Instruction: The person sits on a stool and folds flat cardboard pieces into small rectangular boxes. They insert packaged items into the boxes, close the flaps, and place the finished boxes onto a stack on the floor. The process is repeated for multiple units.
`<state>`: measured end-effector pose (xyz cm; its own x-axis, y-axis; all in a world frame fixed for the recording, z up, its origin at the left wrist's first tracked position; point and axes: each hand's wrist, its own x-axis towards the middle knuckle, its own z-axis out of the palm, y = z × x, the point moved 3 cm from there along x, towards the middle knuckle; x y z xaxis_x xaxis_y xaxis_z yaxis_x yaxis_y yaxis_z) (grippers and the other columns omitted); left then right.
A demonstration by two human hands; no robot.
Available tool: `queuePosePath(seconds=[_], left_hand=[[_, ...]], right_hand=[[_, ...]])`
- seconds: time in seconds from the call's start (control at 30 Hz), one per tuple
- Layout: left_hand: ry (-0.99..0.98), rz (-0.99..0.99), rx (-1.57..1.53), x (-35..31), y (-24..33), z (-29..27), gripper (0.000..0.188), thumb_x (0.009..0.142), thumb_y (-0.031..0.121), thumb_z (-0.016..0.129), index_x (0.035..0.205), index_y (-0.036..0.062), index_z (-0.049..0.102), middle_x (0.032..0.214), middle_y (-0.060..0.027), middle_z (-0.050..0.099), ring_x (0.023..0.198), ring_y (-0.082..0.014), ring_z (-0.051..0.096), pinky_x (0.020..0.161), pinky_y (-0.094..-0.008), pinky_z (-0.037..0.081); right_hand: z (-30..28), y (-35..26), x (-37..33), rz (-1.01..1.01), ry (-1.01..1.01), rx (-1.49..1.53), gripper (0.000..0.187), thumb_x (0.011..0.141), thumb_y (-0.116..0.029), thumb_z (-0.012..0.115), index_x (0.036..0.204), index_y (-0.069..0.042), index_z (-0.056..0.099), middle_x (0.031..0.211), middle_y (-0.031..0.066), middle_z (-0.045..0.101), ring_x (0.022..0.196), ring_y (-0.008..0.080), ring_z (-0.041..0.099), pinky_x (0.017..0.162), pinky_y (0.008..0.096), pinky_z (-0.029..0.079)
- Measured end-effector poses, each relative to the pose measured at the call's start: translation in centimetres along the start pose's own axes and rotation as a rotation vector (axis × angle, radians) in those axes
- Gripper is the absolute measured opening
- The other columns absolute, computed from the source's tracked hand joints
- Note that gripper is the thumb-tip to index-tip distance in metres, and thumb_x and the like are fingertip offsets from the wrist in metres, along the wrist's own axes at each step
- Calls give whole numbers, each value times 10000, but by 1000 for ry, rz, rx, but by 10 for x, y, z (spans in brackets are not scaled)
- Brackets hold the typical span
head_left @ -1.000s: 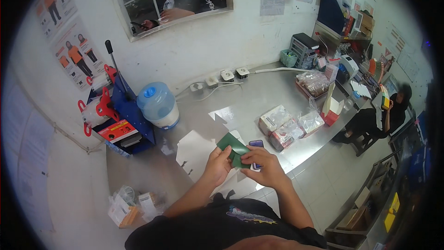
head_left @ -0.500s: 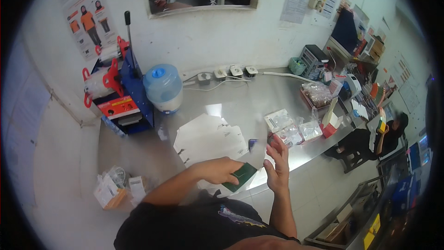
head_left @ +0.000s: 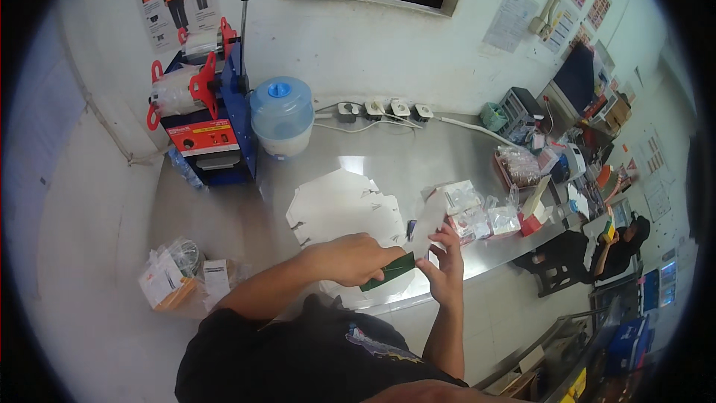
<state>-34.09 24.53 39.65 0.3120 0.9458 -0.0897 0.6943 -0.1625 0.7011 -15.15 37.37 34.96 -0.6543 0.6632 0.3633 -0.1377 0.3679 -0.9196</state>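
My left hand (head_left: 350, 260) is closed on a flat, dark green rectangular piece (head_left: 389, 273), now seen nearly edge-on; its kind I cannot make out. Close by on the right, my right hand (head_left: 446, 275) pinches a thin white sheet (head_left: 430, 218) that rises from its fingertips. The green piece's far end comes close to the right thumb; whether they touch is unclear. Under and beyond my hands, flat white die-cut carton blanks (head_left: 335, 205) lie on the steel table. A small dark object (head_left: 411, 229) rests just right of them.
A blue sealing machine (head_left: 205, 116) with a lever and a water jug (head_left: 282, 116) stand at the back left. Packed white boxes (head_left: 470, 213) lie to the right. Wrapped packages (head_left: 168, 280) sit at the left. Farther right, a person (head_left: 611, 246) is seated.
The view has shifted, so the table sits differently. The green piece has tilted from showing its broad face to nearly edge-on, and the white sheet now stands more upright in my right fingers.
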Motion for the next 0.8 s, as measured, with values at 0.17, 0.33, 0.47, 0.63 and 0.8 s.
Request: queuePosePath(seconds=[0.17,0.33,0.47,0.63,0.8], left_hand=[[433,-82,11,-15,1,-10,765,870,189,789,1468,22,341,814,-185,667,796,-415,662,726,-492,495],[702,48,97,-29,-12,-6,886,794,193,875,1465,2,329,902,-99,622,906,-292,634,880,-480,472],[781,199,101,-31,-12,14,821,768,172,889,1431,46,421,969,-94,578,931,-286,601,976,-492,444],[764,253,-58,-24,-29,36,621,696,127,887,1279,146,673,1039,-108,537,961,-304,573,1133,-522,405],[731,194,-119,-24,-28,28,543,645,22,821,1155,204,781,1018,-85,519,987,-291,531,1215,-512,331]], right_hand=[[-5,-9,8,37,292,336,521,743,20,804,1160,-110,520,1213,42,513,1203,202,530,1043,394,451],[-4,-10,8,-8,377,196,449,801,42,754,1160,-105,527,1225,40,516,1184,189,524,1031,362,439],[-7,-2,1,53,655,202,408,858,57,707,1188,-83,511,1373,102,457,1228,220,521,1048,373,442],[-1,-22,-9,-113,124,103,554,838,-35,703,1362,-12,525,1646,195,275,1468,327,380,1198,435,304],[7,-40,-20,-4,-262,187,639,858,-165,691,1449,5,519,1652,205,279,1530,318,295,1238,464,234]])
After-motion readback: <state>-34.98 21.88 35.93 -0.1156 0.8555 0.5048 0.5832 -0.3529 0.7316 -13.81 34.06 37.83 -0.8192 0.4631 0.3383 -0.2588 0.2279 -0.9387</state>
